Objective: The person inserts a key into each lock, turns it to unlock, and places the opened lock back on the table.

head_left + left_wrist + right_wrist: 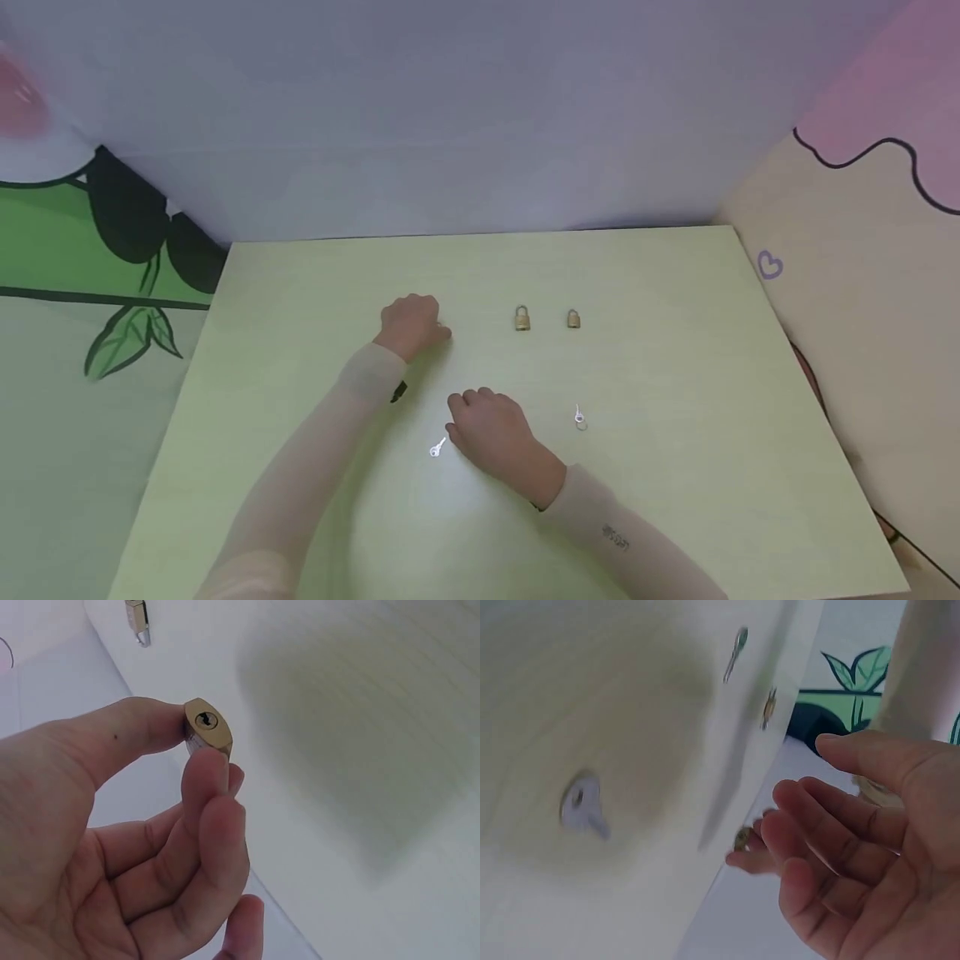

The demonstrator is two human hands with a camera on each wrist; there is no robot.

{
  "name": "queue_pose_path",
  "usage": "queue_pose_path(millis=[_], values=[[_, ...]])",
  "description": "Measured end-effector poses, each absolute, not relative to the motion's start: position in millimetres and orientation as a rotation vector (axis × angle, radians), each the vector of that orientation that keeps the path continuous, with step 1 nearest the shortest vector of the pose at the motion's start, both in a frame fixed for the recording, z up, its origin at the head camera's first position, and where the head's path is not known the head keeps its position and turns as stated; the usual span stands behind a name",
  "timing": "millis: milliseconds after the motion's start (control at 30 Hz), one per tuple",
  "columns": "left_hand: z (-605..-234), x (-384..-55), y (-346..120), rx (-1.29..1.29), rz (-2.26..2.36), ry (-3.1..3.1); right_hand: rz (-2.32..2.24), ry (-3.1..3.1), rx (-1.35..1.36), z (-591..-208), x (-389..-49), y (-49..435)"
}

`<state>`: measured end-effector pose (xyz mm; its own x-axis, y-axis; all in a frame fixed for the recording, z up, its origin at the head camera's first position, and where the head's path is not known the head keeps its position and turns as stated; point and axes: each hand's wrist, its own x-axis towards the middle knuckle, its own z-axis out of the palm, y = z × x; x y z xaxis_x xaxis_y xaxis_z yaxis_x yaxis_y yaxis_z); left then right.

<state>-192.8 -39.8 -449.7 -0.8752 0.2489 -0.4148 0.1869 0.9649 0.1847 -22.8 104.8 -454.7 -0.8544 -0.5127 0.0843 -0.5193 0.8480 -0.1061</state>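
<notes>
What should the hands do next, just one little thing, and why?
I'd probably have the right hand pinch the nearest silver key. That hand looks empty and the key lies close to it, while the left hand holds a brass padlock with its keyhole showing. I can't tell whether that key fits, though.

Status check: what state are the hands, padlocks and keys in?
Held padlock: keyhole empty, shackle hidden
Left hand: pinching held padlock
Right hand: loosely bent, holding nothing
Larger padlock: on table, shackle unclear
Smaller padlock: likewise
Ringed key: lying on table
Other key: lying on table
Key-like piece, brass piece: too indistinct
</notes>
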Motion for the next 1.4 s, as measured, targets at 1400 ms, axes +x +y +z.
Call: queue_pose_path(millis=[1400], values=[[-435, -173, -67, 0.351, 0.22, 2.696, 0.081, -3.3, 0.644, -480, -8, 46]])
